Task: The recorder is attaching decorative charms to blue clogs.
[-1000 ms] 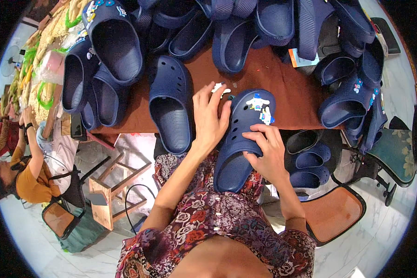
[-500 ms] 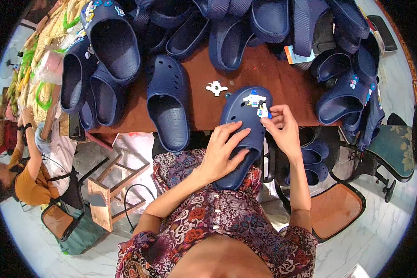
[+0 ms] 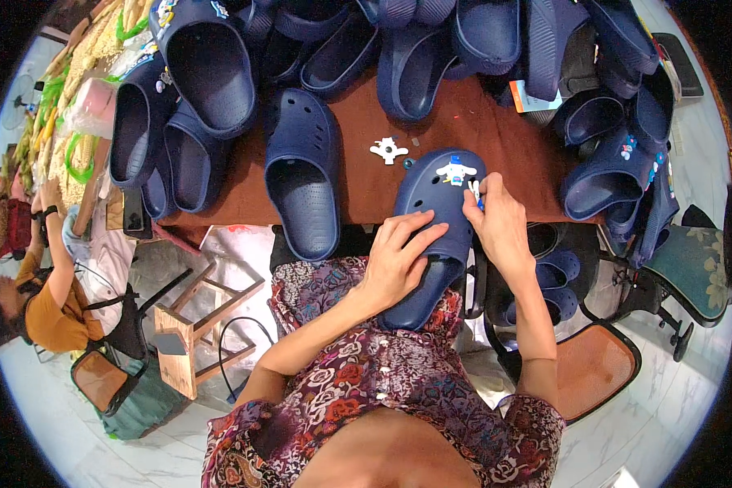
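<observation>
A navy clog (image 3: 436, 198) lies tilted across the table's near edge, its heel over my lap. My left hand (image 3: 398, 259) holds it, with fingers across the upper and thumb at the opening. At the clog's right side my right hand (image 3: 500, 226) pinches a small white-and-blue shoe charm (image 3: 475, 193), mostly covered by the fingers. A white character charm (image 3: 456, 172) sits on the toe. Beyond the toe, a loose white charm (image 3: 389, 150) lies on the brown cloth, near a small dark round piece (image 3: 407, 163). Left of my hands rests another clog (image 3: 302, 175) without charms.
Navy clogs (image 3: 415, 69) are heaped along the table's far side, with more (image 3: 606, 183) at the right, some bearing charms. A wooden stool (image 3: 183, 342) and orange-seated chair (image 3: 598, 366) stand below. At the far left another person (image 3: 57, 309) reaches toward a cluttered surface.
The charm in my right hand has turned from facing up to nearly edge-on, and my fingers now cover more of it. My left hand stays on the clog. The view has shifted slightly.
</observation>
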